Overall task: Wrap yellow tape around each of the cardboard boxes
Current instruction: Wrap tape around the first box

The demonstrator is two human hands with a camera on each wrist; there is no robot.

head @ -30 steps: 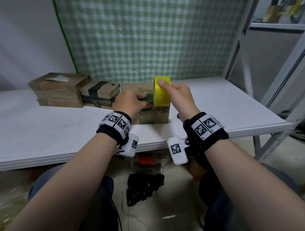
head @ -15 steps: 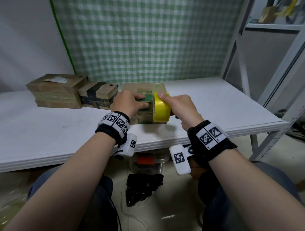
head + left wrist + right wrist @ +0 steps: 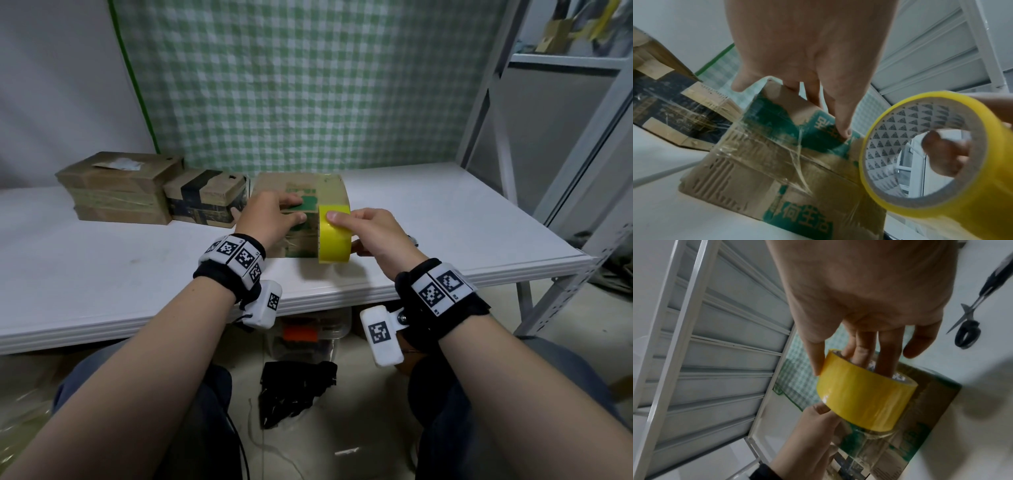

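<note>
Right hand (image 3: 373,229) grips tape roll (image 3: 335,234); left hand (image 3: 270,219) flat on box (image 3: 301,186); scissors (image 3: 970,324) beside.

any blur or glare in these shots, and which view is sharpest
Head view is sharpest, evenly lit, with wide-angle bending of the shelf frame. Left wrist view is soft overall; glare streaks on the box. Right wrist view has motion-smeared scissors and a small highlight on the yellow tape roll.
</note>
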